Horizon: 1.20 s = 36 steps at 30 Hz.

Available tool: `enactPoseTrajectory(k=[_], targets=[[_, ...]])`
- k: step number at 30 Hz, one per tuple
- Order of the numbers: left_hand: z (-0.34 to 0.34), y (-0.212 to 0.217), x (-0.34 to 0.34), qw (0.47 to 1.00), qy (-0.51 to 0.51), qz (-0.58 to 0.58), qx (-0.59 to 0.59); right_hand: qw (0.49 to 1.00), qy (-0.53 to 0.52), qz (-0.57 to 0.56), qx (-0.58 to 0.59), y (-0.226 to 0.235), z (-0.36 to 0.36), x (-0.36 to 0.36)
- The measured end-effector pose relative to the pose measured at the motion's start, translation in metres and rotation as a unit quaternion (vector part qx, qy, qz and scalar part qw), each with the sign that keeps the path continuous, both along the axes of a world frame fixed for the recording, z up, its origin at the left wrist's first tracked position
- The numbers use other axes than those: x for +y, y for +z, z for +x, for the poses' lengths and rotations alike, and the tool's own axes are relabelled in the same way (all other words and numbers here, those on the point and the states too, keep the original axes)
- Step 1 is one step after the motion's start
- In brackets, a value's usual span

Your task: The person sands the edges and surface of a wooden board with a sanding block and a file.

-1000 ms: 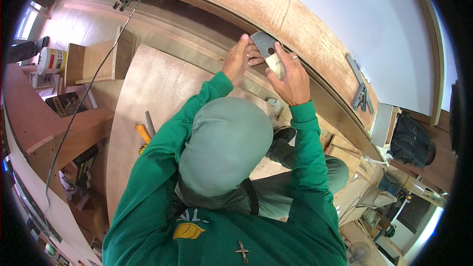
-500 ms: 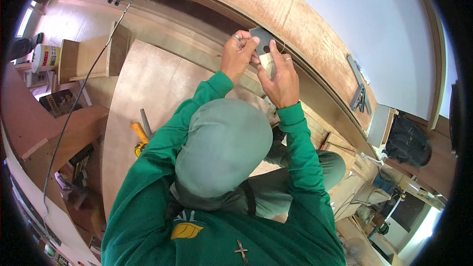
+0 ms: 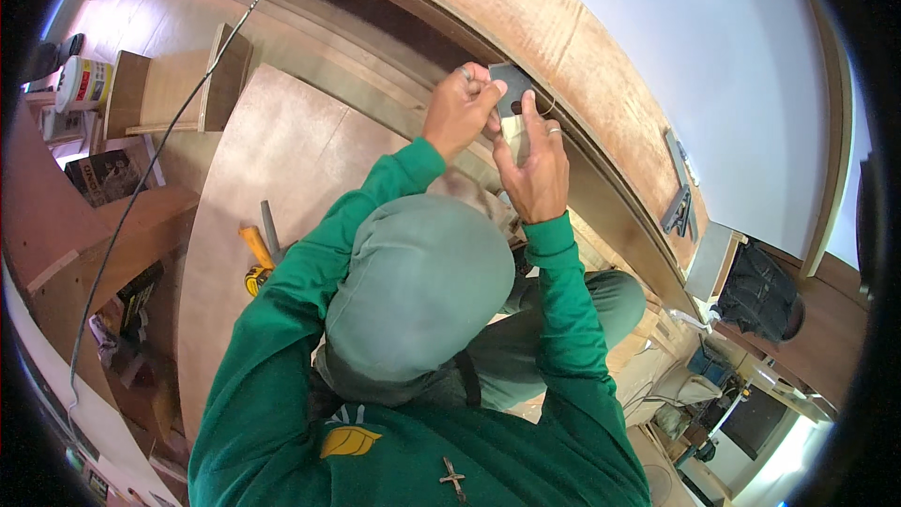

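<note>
Both my hands are raised beside the long wooden cabinet edge, meeting at a dark grey sheet (image 3: 508, 82) with a dark round hole in it. It looks like abrasive paper. A pale yellowish block (image 3: 512, 130) lies against the sheet's lower part, between my hands. My left hand (image 3: 460, 113) pinches the sheet's left side between thumb and fingers. From the right, my right hand (image 3: 538, 171) grips the block, with a fingertip pressed on the sheet near the hole. Some fingertips are hidden behind the sheet and block.
A large plywood panel (image 3: 258, 160) lies at my left, bearing a yellow-handled tool (image 3: 254, 246) and a grey rod (image 3: 269, 223). A black cable (image 3: 185, 113) crosses the left side. On the wooden ledge at right rests a clamp (image 3: 677, 210); a black backpack (image 3: 756, 289) lies beyond.
The sheet, block and both hands have shifted slightly right and down in the picture. The sheet looks turned a little, while both hands keep their hold.
</note>
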State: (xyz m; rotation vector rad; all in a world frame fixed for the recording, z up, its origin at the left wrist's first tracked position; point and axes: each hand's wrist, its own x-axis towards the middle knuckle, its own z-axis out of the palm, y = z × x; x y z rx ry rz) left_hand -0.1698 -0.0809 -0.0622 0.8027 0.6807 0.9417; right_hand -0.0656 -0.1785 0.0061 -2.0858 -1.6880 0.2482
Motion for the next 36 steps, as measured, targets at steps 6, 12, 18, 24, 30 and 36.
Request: enactPoseTrajectory(k=[6, 12, 18, 24, 30, 36], targets=[[0.001, -0.003, 0.008, 0.999, 0.005, 0.015, 0.036, 1.0, 0.004, 0.02, 0.007, -0.003, -0.003, 0.004], [-0.003, 0.006, 0.003, 0.998, -0.041, -0.024, 0.039, 1.0, 0.01, 0.026, -0.001, -0.004, -0.001, 0.0], [-0.012, 0.002, 0.002, 0.998, -0.044, -0.025, 0.037, 1.0, 0.011, 0.013, 0.006, -0.007, -0.007, 0.0], [-0.013, 0.003, 0.003, 0.997, -0.039, -0.002, 0.059, 1.0, 0.008, 0.02, 0.007, -0.012, -0.007, -0.001], [-0.01, 0.012, 0.011, 0.997, -0.041, 0.002, 0.072, 1.0, 0.005, 0.021, 0.008, -0.01, -0.005, 0.006], [-0.02, 0.006, 0.009, 0.997, -0.035, -0.011, 0.062, 1.0, 0.023, -0.015, 0.012, -0.002, -0.011, 0.006]])
